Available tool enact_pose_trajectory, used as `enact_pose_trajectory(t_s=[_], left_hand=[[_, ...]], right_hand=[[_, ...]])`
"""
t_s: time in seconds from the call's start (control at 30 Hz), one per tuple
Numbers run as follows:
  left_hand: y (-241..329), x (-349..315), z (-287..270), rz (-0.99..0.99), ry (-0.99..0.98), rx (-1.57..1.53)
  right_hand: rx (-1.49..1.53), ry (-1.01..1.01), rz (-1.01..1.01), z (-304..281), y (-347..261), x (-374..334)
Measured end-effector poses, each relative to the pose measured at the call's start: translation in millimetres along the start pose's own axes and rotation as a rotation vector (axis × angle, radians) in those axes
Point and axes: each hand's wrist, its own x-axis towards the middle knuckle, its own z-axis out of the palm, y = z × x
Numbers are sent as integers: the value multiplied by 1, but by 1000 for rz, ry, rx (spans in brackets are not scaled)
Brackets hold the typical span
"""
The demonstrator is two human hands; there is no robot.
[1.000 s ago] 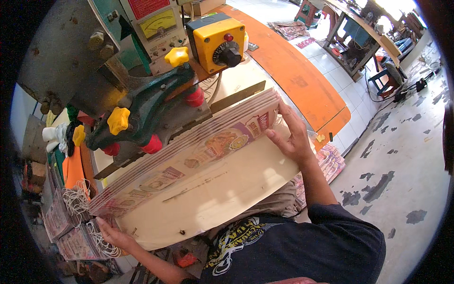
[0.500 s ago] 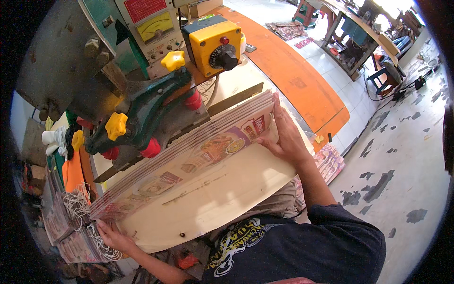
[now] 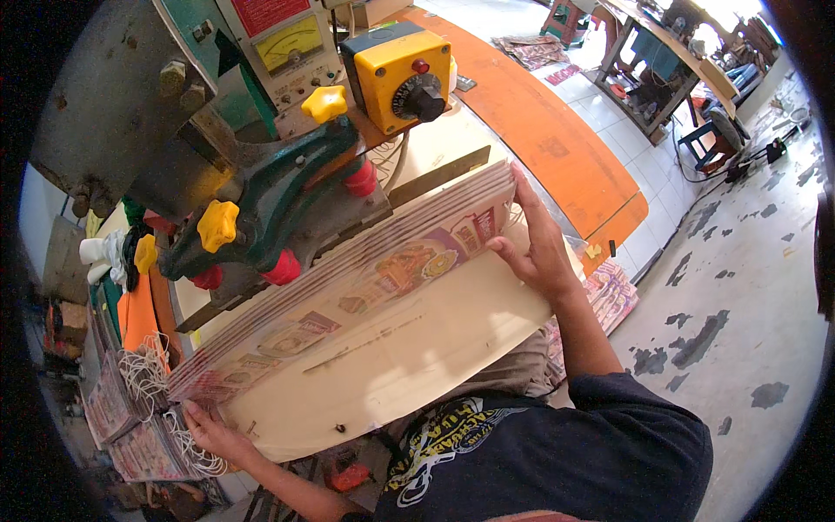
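A long stack of clear plastic sheets printed with food pictures (image 3: pixel 383 278) stands tilted on its long edge, slanting from lower left to upper right. At its far right end, my right hand (image 3: pixel 546 254) grips it, fingers along the short edge and thumb at the printed front. My left hand (image 3: pixel 216 437) holds the lower left corner between thumb and fingers. The back of the stack is close to the flat metal bar (image 3: pixel 442 179) under a dark green press head (image 3: pixel 283 196). Beneath the sheets lies a cream-coloured work surface (image 3: pixel 365 383).
Above the press are yellow star knobs (image 3: pixel 217 226), a yellow control box with a black dial (image 3: pixel 398 78) and a gauge panel (image 3: pixel 283 56). An orange table (image 3: pixel 548 139) extends behind on the right. White cords (image 3: pixel 143 376) and more printed sheets (image 3: pixel 148 452) lie at left.
The view has shifted slightly. Both hands stay at the two ends of the stack, with little visible movement relative to the press.
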Motion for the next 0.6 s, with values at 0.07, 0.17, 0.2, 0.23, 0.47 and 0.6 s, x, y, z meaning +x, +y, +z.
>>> enact_pose_trajectory(t_s=[0.07,0.17,0.2,0.23,0.47,0.6], left_hand=[[3,-3,8,-5,25,14],[11,-6,7,-7,37,113],[12,-6,8,-1,47,108],[13,-7,10,4,57,103],[22,-11,19,18,84,116],[11,-5,9,38,66,43]], right_hand=[[-11,9,-8,-1,0,-1],[-13,11,-21,-1,-1,0],[-17,15,-29,-1,-1,1],[-21,19,-37,-1,-1,1],[-34,52,-49,-4,-6,3],[-49,50,-68,-3,-7,3]])
